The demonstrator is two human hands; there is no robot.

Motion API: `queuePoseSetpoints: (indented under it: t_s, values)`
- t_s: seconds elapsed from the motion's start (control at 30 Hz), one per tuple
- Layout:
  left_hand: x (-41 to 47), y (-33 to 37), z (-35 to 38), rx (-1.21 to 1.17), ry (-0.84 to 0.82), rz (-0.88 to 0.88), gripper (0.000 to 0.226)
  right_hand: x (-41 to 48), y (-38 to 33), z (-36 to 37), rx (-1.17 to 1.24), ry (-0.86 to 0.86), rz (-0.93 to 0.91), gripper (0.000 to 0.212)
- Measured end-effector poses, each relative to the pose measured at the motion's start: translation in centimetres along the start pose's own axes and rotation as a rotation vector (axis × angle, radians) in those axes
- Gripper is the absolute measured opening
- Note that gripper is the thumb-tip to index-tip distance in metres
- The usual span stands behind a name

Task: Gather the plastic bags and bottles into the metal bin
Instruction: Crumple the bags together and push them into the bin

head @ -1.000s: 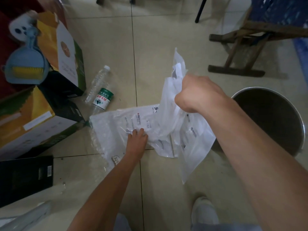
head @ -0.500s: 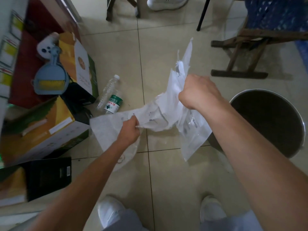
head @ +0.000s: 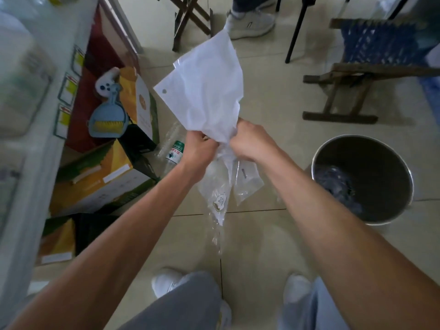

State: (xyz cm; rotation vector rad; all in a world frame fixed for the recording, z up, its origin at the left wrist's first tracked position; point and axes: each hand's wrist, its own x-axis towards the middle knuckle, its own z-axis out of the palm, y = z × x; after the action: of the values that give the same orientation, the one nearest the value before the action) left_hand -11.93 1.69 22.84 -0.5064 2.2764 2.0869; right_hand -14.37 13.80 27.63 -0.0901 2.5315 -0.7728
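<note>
- The bags are bunched and gripped mid-air by the left hand and the right hand, close together.
- A bottle is left on the floor, beside boxes.
- The bin is seen to the right.

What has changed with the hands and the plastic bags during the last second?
The left hand left the floor, closed on the plastic bags and rose to meet the right hand. The bags, earlier spread over the tiles, now hang bunched between both hands, off the floor. The bottles by the boxes and the metal bin stayed in place.
</note>
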Motion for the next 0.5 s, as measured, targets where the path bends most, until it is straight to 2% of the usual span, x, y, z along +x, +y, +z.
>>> queuePoseSetpoints:
  t_s: [0.07,0.13,0.23,0.33,0.37,0.5]
  values:
    - [-0.7,1.6,0.1,-0.043,0.004,0.023,0.029,-1.0,-0.9,-0.9,0.073,-0.002,-0.01,0.039]
    - [-1.4,3.3,0.3,-0.071,0.032,0.03,0.034,-2.4,-1.5,-2.1,0.253,-0.027,-0.014,0.043]
    - [-3.6,5.8,0.8,-0.057,0.011,0.05,0.041,-4.7,-1.6,-3.8,0.589,-0.187,-0.091,0.038]
    - [-6.1,7.7,1.2,0.018,-0.016,0.025,0.036,-6.9,-1.3,-5.7,0.716,-0.277,-0.116,0.043]
    - [-6.8,8.3,1.7,0.029,-0.033,0.02,0.034,-7.2,-1.1,-6.1,0.734,-0.226,-0.109,0.046]
    - [-9.4,11.7,5.2,-0.026,-0.088,0.021,0.023,-8.6,0.3,-8.2,0.795,0.168,-0.007,0.064]
